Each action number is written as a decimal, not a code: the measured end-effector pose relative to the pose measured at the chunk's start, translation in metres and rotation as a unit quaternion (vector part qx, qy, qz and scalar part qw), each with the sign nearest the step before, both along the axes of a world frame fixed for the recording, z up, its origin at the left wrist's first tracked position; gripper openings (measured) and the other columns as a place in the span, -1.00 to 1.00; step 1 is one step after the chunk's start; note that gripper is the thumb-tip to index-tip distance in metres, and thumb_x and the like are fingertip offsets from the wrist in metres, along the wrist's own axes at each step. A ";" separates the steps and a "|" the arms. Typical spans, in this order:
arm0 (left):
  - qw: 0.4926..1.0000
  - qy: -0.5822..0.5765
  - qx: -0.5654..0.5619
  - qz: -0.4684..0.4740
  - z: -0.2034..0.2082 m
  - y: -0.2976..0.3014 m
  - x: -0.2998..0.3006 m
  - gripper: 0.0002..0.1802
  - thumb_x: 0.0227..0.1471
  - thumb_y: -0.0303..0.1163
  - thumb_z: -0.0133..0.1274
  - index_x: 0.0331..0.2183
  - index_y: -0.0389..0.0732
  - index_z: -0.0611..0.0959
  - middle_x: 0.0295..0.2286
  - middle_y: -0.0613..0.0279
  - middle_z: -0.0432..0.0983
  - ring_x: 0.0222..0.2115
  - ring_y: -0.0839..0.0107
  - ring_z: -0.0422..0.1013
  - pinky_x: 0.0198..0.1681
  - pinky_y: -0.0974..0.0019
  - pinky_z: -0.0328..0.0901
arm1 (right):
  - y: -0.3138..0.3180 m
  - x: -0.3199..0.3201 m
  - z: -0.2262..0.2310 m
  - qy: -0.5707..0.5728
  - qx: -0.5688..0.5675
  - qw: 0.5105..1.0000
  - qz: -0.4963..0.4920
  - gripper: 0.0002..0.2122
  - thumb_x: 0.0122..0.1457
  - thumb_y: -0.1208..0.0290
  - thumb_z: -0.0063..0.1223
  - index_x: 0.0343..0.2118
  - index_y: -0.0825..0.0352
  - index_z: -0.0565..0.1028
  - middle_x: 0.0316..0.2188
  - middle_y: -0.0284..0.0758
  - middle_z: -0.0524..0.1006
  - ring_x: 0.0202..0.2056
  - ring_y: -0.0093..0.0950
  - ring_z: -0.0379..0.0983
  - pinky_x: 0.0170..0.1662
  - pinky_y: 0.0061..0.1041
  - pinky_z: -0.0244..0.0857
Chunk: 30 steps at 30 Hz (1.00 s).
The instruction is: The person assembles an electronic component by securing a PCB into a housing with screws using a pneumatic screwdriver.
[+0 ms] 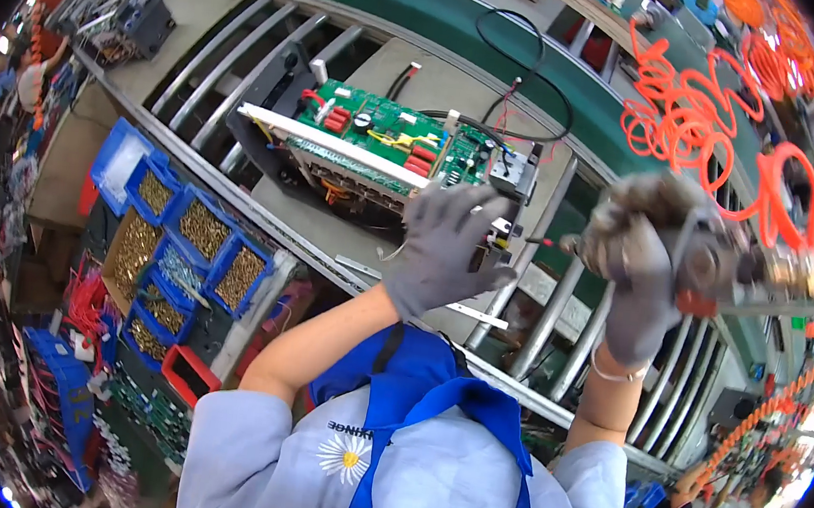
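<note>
My left hand [447, 248], in a grey glove, lies with fingers spread at the near edge of an open metal chassis. A green circuit board [376, 122] with red components and yellow wires fills the top of that chassis. To its right, my gloved right hand [638, 278] is raised and closed round a power screwdriver [666, 197], whose body is smeared by motion. The driver's thin bit [549, 242] points left toward the chassis's right end, apart from it. A white metal strip [339, 146] runs along the board's near side.
The chassis sits on a roller conveyor [544, 318]. Blue bins [201, 227] of brass-coloured screws stand at the left. Orange coiled air hoses [683, 124] hang at the upper right. A black cable [572, 103] loops behind the chassis. Another unit [128, 26] stands at the far left.
</note>
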<state>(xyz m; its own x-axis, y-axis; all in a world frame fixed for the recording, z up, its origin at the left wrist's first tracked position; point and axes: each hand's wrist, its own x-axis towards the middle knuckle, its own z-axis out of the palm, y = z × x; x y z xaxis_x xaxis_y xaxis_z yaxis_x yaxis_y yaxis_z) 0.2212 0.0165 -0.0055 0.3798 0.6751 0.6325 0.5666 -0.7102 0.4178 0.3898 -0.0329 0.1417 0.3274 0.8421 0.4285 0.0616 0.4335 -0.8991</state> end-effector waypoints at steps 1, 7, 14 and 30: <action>1.000 -0.003 0.013 0.016 0.003 -0.004 -0.009 -0.12 -0.30 0.19 0.30 0.01 -0.12 0.48 -0.01 0.24 0.36 0.06 0.20 0.23 0.20 -0.01 -0.02 | -0.019 0.011 0.002 -0.033 0.017 0.999 -0.006 -0.63 0.08 0.58 0.01 0.01 0.40 0.38 -0.20 -0.16 0.49 -0.30 -0.47 0.48 -0.20 -0.49 0.42; 0.979 -0.088 -0.138 0.120 -0.032 -0.025 -0.071 -0.45 -0.04 -0.44 0.17 0.04 -0.28 0.51 -0.03 0.06 0.44 0.04 0.10 0.30 0.21 0.05 0.10 | -0.126 0.094 -0.071 -0.014 -0.119 0.946 -0.301 -0.68 0.04 0.62 0.10 -0.08 0.37 0.49 -0.23 -0.39 0.48 -0.26 -0.62 0.43 -0.12 -0.57 0.37; 0.967 -0.053 -0.222 0.110 -0.066 -0.047 -0.076 -0.63 0.18 -0.39 0.04 -0.02 -0.38 0.54 -0.08 0.02 0.52 -0.04 0.17 0.40 0.10 0.19 0.23 | -0.306 0.193 -0.315 0.039 -0.345 0.761 -0.548 -0.55 -0.15 0.39 0.34 -0.15 0.40 0.50 -0.42 -0.42 0.51 -0.40 -0.57 0.40 -0.30 -0.53 0.31; 0.964 0.048 -0.246 0.092 -0.040 -0.094 -0.001 -0.67 0.11 -0.44 0.08 -0.07 -0.34 0.59 -0.12 0.02 0.53 -0.05 0.18 0.41 0.06 0.16 0.24 | -0.371 0.156 -0.432 0.098 -0.317 0.709 -0.622 -0.49 -0.13 0.41 0.44 -0.09 0.38 0.44 -0.20 -0.31 0.49 -0.19 -0.36 0.43 -0.04 -0.34 0.33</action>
<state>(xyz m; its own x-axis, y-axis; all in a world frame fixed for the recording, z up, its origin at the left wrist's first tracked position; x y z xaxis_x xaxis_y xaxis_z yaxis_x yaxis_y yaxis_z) 0.2200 -0.0772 -0.0454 0.2658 0.9460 0.1855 0.7175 -0.3226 0.6173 0.5459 -0.4044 -0.2906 0.9869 -0.1480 -0.0639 -0.1117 -0.3422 -0.9330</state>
